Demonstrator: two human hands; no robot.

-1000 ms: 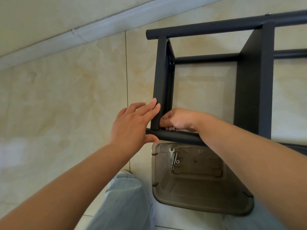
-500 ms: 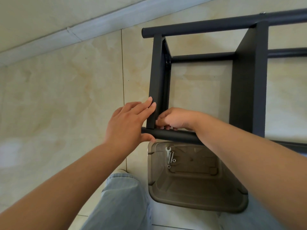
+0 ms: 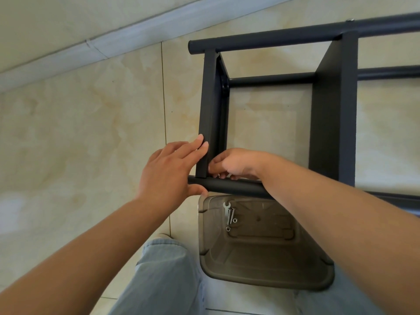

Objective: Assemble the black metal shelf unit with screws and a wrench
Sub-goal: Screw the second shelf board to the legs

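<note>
A floor of glossy beige marbled tiles with thin grout lines is seen, bordered from 9 to 12 o'clock by a pale skirting board. The black shelf frame is stood on it toward 1 o'clock. A translucent brown plastic bin is set on it at 5 o'clock, near the frame.

No readable text, label or number appears.
</note>
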